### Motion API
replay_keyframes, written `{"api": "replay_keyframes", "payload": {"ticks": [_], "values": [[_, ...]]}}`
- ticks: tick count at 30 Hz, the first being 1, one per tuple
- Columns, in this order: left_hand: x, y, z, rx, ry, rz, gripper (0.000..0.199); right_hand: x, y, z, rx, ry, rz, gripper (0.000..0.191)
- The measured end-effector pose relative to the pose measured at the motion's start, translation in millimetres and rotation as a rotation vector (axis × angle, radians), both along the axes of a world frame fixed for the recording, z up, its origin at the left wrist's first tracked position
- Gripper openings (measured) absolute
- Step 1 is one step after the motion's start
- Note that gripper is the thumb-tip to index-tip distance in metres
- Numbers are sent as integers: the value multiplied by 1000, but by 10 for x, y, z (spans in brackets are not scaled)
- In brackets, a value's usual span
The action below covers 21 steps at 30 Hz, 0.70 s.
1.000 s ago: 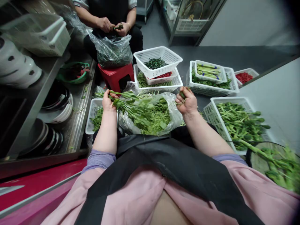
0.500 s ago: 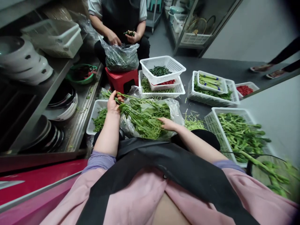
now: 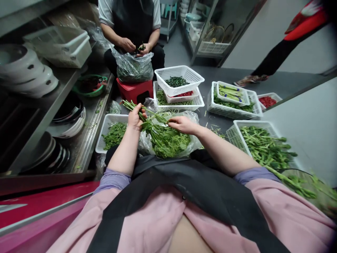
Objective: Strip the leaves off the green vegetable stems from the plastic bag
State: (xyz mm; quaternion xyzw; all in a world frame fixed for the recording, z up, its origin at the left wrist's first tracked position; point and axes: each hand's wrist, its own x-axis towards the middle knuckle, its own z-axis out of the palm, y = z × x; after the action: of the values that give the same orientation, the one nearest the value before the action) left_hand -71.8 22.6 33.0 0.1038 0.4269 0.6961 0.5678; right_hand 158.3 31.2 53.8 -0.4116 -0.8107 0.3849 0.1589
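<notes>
My left hand (image 3: pixel 136 117) is wrapped round a bunch of long green stems (image 3: pixel 152 124), whose cut ends stick out to the left and whose leaves hang down to the right. My right hand (image 3: pixel 181 124) has its fingers pressed together at the stems on the bunch's right side. Beneath both hands lies a clear plastic bag (image 3: pixel 193 140) spread open, with loose leafy greens (image 3: pixel 175 140) on it. Just left of the bag, a white basket (image 3: pixel 99 142) holds more leafy greens.
Opposite sits a person (image 3: pixel 131 21) behind a plastic bag on a red stool (image 3: pixel 129 90). Stacked white baskets (image 3: pixel 198 80) stand ahead; more vegetable baskets (image 3: pixel 238 140) are at the right. A metal shelf (image 3: pixel 91 140) with dishes runs along the left. Another person's leg (image 3: pixel 271 59) is at the upper right.
My right hand has risen from the loose greens to the bunch's stems. My left hand and the bunch have shifted slightly right. The seated person's hands came together, and the standing person moved left.
</notes>
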Motion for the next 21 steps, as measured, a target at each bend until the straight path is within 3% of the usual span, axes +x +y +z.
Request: {"api": "replay_keyframes", "payload": {"ticks": [3, 11, 14, 18, 21], "values": [[17, 4, -29, 7, 63, 17, 24, -90, -39, -16, -73, -45, 9, 22], [-18, -12, -91, 25, 214, 74, 24, -1, -95, -218, -25, -94, -83, 17], [48, -34, -72, 103, 272, 60, 27, 35, -10, -322, -10, 41, -275, 15], [150, -104, -8, 176, 301, 88, 30, 200, 111, -391, -266, 401, -619, 19], [210, -91, -21, 114, 266, 61, 30, 258, 129, -385, -393, 481, -631, 23]]}}
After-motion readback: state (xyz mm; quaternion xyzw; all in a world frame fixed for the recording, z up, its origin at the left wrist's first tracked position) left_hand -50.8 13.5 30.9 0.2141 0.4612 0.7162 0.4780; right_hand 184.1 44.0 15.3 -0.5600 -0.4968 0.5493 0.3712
